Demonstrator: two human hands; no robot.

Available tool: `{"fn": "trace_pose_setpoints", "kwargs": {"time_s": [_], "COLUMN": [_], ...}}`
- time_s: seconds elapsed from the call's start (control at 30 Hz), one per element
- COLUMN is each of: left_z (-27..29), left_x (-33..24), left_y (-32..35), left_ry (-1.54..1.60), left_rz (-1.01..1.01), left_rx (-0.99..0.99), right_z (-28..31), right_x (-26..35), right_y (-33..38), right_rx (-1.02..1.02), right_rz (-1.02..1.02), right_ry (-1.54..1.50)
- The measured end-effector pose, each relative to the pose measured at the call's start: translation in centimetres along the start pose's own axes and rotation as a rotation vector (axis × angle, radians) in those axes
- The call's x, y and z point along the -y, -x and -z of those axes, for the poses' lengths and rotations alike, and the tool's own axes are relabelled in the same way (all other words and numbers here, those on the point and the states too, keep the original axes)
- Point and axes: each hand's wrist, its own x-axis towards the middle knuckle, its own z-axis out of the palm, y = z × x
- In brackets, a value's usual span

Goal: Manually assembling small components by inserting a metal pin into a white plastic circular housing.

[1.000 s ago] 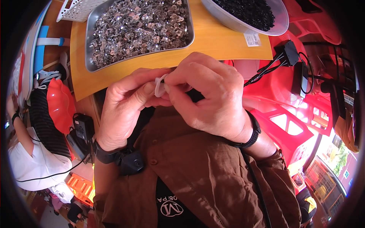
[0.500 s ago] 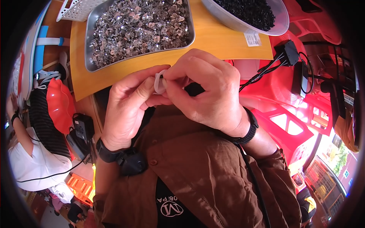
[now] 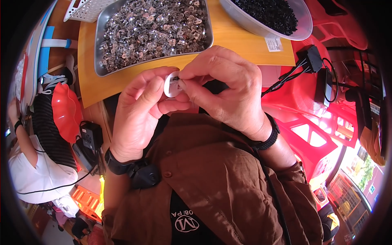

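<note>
My left hand [image 3: 136,108] is closed on a small white round plastic part [image 3: 168,86], held by the thumb and fingers at its rim. The part's hollow side faces right, and something small and dark shows inside. At that opening my right hand [image 3: 232,87] has its thumb and forefinger pinched together. A dark bit shows by these fingertips, too small to name. Just beyond both hands lies a metal tray [image 3: 98,51] full of small shiny metal clips [image 3: 155,34].
A translucent bowl [image 3: 305,26] of small black pieces [image 3: 267,16] stands far right on the yellow table [image 3: 261,55]. A white perforated basket [image 3: 83,11] is far left. Black cables and a box [image 3: 312,59] lie on a red chair at right. Another person's arm [image 3: 25,143] shows at left.
My left hand has turned the white part so its hollow side shows more. My right fingertips have drawn slightly up and back from inside it.
</note>
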Motion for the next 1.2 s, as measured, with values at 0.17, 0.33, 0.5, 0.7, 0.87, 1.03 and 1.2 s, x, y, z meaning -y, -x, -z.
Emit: {"fn": "trace_pose_setpoints", "kwargs": {"time_s": [0.17, 0.33, 0.5, 0.7, 0.87, 1.03, 1.2], "left_z": [0.0, -0.5, -0.7, -0.5, -0.6, -0.5, -0.6], "left_x": [-0.5, -0.5, -0.5, -0.5, -0.3, -0.2, -0.3], "left_y": [0.1, 0.0, 0.1, 0.2, 0.2, 0.0, 0.2], "left_ry": [-0.088, -0.052, -0.097, -0.103, -0.138, -0.113, -0.159], "left_rz": [0.0, 0.006, 0.018, 0.013, 0.001, 0.006, 0.03], "left_rx": [0.006, 0.034, -0.006, -0.004, -0.008, -0.001, -0.085], "right_z": [0.0, -0.4, -0.3, 0.3, 0.4, 0.4, 0.2], "right_x": [-0.1, 0.2, 0.5, 0.9, 0.9, 0.7, 0.7], "right_y": [0.4, 0.6, 0.5, 0.1, -0.2, 0.1, 0.0], "right_rx": [0.016, -0.105, -0.096, -0.021, 0.016, 0.032, 0.055], "right_rz": [-0.049, -0.098, -0.026, 0.103, 0.188, 0.034, 0.146], "right_ry": [-0.029, -0.053, 0.063, 0.209, 0.307, 0.183, 0.306]}}
